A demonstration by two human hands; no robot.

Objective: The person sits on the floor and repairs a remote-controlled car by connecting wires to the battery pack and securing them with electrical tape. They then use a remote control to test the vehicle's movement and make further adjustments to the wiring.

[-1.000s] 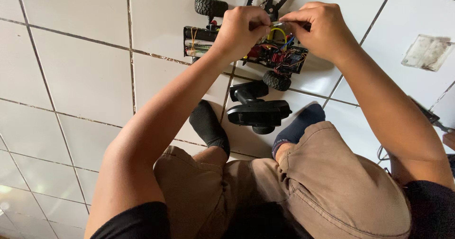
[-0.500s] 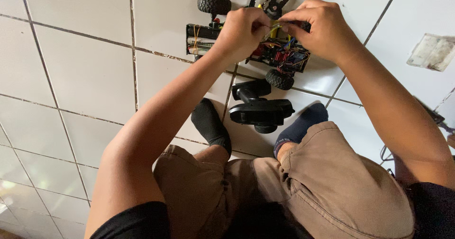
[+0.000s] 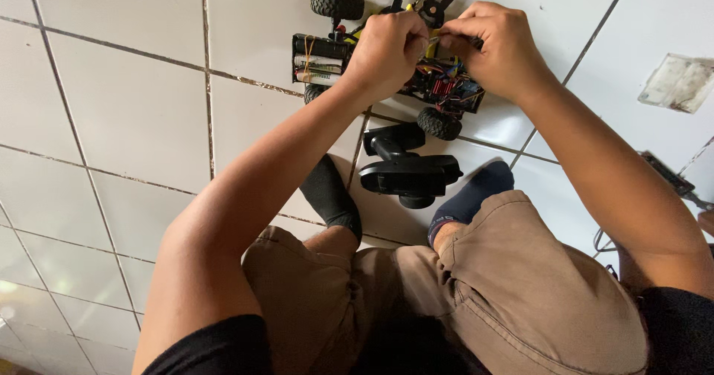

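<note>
White tiled floor (image 3: 134, 115): bears the toy car chassis (image 3: 387, 66).
Left hand (image 3: 383, 52): fingers curled together over the chassis middle, pinching something small.
Right hand (image 3: 494, 55): fingers pinched together just beside the left, above the chassis wiring.
Black controller (image 3: 409, 170): near the chassis, between the socked feet.

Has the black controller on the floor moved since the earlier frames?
No. The black controller lies between the two socked feet, below the toy car chassis, on the same tile joint; only the camera shifted.
</note>
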